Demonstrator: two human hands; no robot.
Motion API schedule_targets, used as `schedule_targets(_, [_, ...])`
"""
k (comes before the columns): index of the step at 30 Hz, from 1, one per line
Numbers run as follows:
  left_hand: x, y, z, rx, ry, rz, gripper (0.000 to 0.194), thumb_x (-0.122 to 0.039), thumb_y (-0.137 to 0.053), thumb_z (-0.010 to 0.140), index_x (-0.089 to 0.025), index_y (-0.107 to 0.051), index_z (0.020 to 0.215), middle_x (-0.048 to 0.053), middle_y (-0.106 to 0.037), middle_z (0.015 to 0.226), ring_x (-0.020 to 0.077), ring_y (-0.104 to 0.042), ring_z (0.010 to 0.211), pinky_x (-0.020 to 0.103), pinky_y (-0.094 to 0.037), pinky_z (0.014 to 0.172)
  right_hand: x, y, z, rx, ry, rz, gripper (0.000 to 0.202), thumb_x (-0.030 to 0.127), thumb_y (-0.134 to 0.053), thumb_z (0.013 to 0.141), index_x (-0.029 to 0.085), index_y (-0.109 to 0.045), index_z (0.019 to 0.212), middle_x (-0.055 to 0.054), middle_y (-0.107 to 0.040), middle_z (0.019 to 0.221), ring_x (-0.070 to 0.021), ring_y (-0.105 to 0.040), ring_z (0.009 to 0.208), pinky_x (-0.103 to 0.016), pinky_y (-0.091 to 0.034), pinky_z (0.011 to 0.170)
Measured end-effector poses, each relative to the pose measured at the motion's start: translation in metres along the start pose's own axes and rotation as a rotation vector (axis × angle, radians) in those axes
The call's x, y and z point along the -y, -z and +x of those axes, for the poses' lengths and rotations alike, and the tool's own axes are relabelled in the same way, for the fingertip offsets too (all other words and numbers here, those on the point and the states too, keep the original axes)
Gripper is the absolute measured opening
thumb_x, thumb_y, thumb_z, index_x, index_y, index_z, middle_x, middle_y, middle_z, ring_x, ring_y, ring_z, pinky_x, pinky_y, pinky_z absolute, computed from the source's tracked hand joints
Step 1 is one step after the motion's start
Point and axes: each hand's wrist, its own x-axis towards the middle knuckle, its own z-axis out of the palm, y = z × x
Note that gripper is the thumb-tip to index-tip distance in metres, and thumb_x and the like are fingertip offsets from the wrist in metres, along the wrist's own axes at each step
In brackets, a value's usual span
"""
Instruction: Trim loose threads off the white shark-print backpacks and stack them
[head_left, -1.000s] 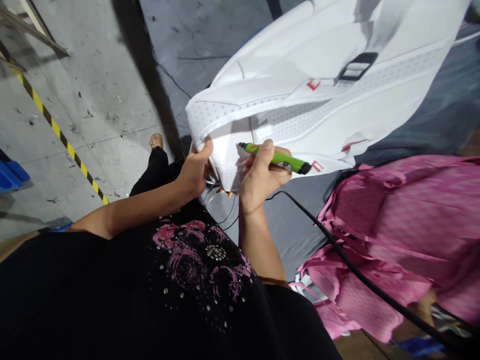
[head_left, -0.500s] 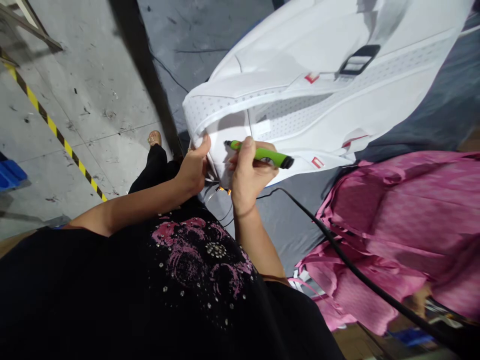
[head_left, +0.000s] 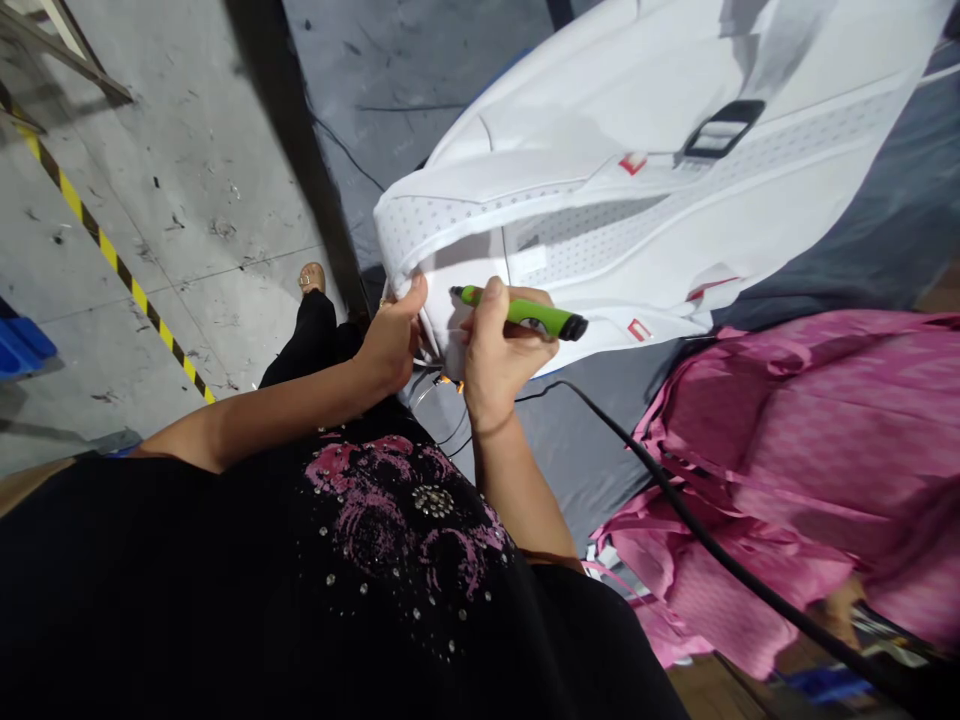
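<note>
A white backpack (head_left: pixel 585 130) with dotted padded shoulder straps and a black buckle lies on the grey table. At its near left end, my left hand (head_left: pixel 391 340) pinches the edge of the white fabric, thumb on top. My right hand (head_left: pixel 504 345) grips a green marker (head_left: pixel 544 315) like a pen. The marker's dark tip points left, over the white panel beside my left thumb. Whether the tip touches the fabric I cannot tell. Fingers under the edge of the bag are hidden.
Pink backpacks (head_left: pixel 825 430) are piled at the right. A thick black cable (head_left: pixel 697 520) crosses the lower right, in front of them. Yellow-black tape (head_left: pixel 112 255) runs along the floor at the left, near a blue bin (head_left: pixel 22 345). The table's dark edge (head_left: pixel 300 150) borders the floor.
The whole view has shifted slightly, with the bag appearing a little further right and down. Both hands keep their holds, and the marker stays over nearly the same spot.
</note>
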Motion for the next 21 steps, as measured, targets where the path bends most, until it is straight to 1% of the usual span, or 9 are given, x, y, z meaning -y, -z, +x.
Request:
schedule_targets(1, [0.0,0.0,0.0,-0.004,-0.004,0.0,0.041,-0.038,-0.051,0.098,-0.01,-0.062,0.125,0.014,-0.073,0.117,0.0323,-0.062,0.125,0.045,-0.054,0.103,0.001,0.0,0.0,-0.013,0.015,0.001,0.023,0.041,-0.056,0.095,0.021,-0.052,0.084,0.001,-0.06,0.072,-0.0138,-0.067,0.072,-0.033,-0.06,0.073])
schedule_targets(3, [0.002,0.001,0.002,-0.002,-0.015,-0.006,0.043,-0.039,-0.052,0.097,-0.01,-0.061,0.128,0.014,-0.072,0.118,0.0318,-0.062,0.125,0.044,-0.054,0.103,0.002,0.001,-0.001,0.008,0.031,-0.024,0.023,0.041,-0.056,0.095,0.02,-0.052,0.085,0.0,-0.061,0.073,-0.0138,-0.067,0.072,-0.033,-0.06,0.073])
schedule_targets(5, [0.003,0.003,0.003,0.005,-0.016,-0.01,0.045,-0.041,-0.055,0.096,-0.012,-0.06,0.131,0.013,-0.072,0.118,0.0316,-0.063,0.124,0.044,-0.054,0.103,0.002,0.001,-0.001,0.038,0.035,-0.06,0.024,0.041,-0.053,0.097,0.02,-0.053,0.086,0.0,-0.061,0.074,-0.0136,-0.067,0.073,-0.033,-0.059,0.074])
schedule_targets(7, [0.003,0.004,0.003,0.008,-0.007,-0.008,0.046,-0.043,-0.057,0.095,-0.014,-0.06,0.132,0.012,-0.073,0.117,0.0315,-0.063,0.124,0.044,-0.054,0.103,0.0,0.0,-0.001,0.027,0.043,-0.061,0.024,0.041,-0.053,0.098,0.02,-0.052,0.087,-0.001,-0.062,0.075,-0.0135,-0.067,0.072,-0.033,-0.059,0.072])
schedule_targets(11, [0.0,0.004,0.001,0.018,0.0,-0.016,0.045,-0.041,-0.052,0.098,-0.013,-0.061,0.132,0.012,-0.074,0.115,0.0321,-0.063,0.124,0.046,-0.052,0.104,-0.006,0.001,0.004,0.035,0.057,-0.09,0.024,0.041,-0.055,0.097,0.02,-0.053,0.086,0.0,-0.063,0.075,-0.0131,-0.066,0.07,-0.032,-0.059,0.07])
schedule_targets(13, [-0.003,0.004,0.0,0.016,0.01,-0.019,0.045,-0.039,-0.049,0.099,-0.011,-0.061,0.132,0.013,-0.074,0.114,0.0328,-0.063,0.123,0.047,-0.052,0.103,-0.007,0.005,0.005,-0.009,0.076,-0.102,0.024,0.04,-0.053,0.097,0.021,-0.052,0.084,0.001,-0.061,0.072,-0.0119,-0.065,0.067,-0.03,-0.058,0.067])
schedule_targets(15, [-0.005,0.004,0.001,0.016,0.022,-0.019,0.046,-0.039,-0.046,0.1,-0.011,-0.06,0.133,0.013,-0.075,0.114,0.0331,-0.064,0.121,0.048,-0.053,0.102,-0.004,0.009,0.005,-0.058,0.082,-0.082,0.024,0.041,-0.053,0.097,0.021,-0.053,0.086,0.001,-0.062,0.073,-0.01,-0.062,0.061,-0.029,-0.057,0.062])
schedule_targets(18, [-0.007,0.003,0.002,0.005,0.047,-0.016,0.049,-0.041,-0.042,0.101,-0.011,-0.058,0.136,0.013,-0.075,0.113,0.0331,-0.066,0.118,0.049,-0.055,0.099,0.0,0.012,-0.001,-0.07,0.053,-0.044,0.025,0.043,-0.053,0.098,0.02,-0.055,0.089,0.001,-0.065,0.078,-0.0078,-0.059,0.055,-0.027,-0.055,0.056])
schedule_targets(21, [-0.007,0.003,0.004,-0.028,0.061,-0.024,0.049,-0.041,-0.042,0.101,-0.011,-0.057,0.137,0.014,-0.074,0.116,0.0324,-0.067,0.117,0.047,-0.055,0.099,-0.003,0.009,-0.006,-0.068,0.035,-0.031,0.025,0.043,-0.053,0.097,0.02,-0.057,0.089,0.0,-0.064,0.08,-0.01,-0.064,0.063,-0.029,-0.058,0.062])
